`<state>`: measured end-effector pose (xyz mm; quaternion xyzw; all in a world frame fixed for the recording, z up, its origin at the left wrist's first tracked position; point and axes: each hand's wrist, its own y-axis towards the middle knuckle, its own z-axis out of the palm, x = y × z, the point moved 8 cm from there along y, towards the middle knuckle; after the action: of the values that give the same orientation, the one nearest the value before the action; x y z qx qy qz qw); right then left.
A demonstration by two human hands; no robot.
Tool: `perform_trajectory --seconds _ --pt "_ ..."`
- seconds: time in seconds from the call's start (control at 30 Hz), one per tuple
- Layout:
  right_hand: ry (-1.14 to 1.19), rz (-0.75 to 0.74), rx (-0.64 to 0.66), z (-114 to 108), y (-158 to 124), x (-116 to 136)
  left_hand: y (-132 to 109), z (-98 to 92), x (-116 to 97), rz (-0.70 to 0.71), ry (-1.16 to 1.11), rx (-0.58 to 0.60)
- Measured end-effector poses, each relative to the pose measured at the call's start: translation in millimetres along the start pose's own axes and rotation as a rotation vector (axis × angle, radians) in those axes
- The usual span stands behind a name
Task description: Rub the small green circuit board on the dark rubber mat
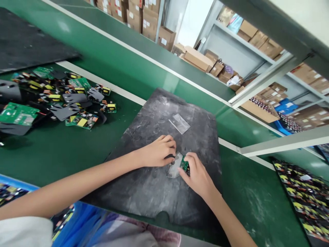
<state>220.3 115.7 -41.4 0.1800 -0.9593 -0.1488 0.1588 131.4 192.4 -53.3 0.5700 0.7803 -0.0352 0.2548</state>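
My right hand [197,173] is closed on the edges of a small green circuit board [184,164], with the thumb nearer me and the fingers on the far side. Just left of the board, a pale grey-white powdery patch [174,168] lies on the black mat [144,185]. Over the left edge of that patch, my left hand [163,151] is curled with the fingertips pinched together. Something small and dark shows at those fingertips, too little of it to name. A flat, shiny grey piece [180,124] rests farther up the mat.
A heap of circuit boards with grey plates [77,99] covers the left of the green bench [102,144]. Many boards fill a tray [305,195] at right. A blue bin [79,223] stands below the front edge. White posts [277,144] and shelves with cartons [197,58] stand behind.
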Motion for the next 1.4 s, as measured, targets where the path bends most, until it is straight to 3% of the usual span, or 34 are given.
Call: perform_trajectory --seconds 0.13,0.43,0.67,0.9,1.07,1.27,1.4 --pt "-0.131 -0.070 0.026 9 -9 4 -7 12.6 16 -0.125 -0.038 -0.085" --pt "-0.296 -0.049 0.128 13 -5 3 -14 24.3 21 -0.192 -0.097 -0.121" --pt "-0.269 -0.146 0.075 20 -11 32 -13 29.0 21 -0.229 -0.054 -0.126" --pt "-0.312 -0.073 0.003 22 2 9 -14 24.3 18 -0.215 -0.002 -0.131" --pt "-0.231 -0.145 0.050 26 -2 25 -13 25.3 18 -0.214 -0.007 -0.116" --pt "-0.237 -0.075 -0.022 22 7 13 -13 25.9 19 -0.218 0.000 -0.124" --pt "-0.164 -0.169 0.038 28 4 28 -13 27.1 19 -0.221 -0.018 -0.106"
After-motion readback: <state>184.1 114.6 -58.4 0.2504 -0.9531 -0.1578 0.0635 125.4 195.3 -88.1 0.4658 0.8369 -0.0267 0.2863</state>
